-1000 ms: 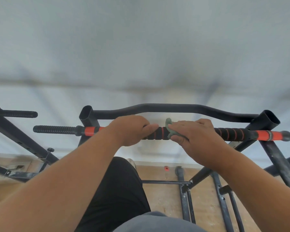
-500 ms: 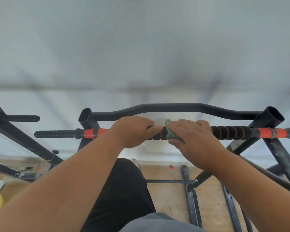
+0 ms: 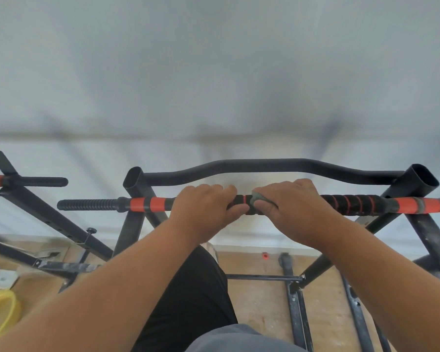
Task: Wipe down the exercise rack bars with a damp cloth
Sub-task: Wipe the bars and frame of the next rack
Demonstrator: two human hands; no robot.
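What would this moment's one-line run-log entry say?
left hand: grips black-and-orange padded bar | right hand: presses small grey-green cloth on bar | stage: wiping mid-bar

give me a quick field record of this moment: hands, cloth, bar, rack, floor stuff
left hand: grips the padded bar
right hand: holds the cloth against the same bar
cloth: grey-green, mostly hidden under the fingers
padded bar: horizontal, black foam with orange bands
curved bar: plain black, behind the padded one, untouched
rack frame: black, angled legs
yellow ring: on the floor, lower left
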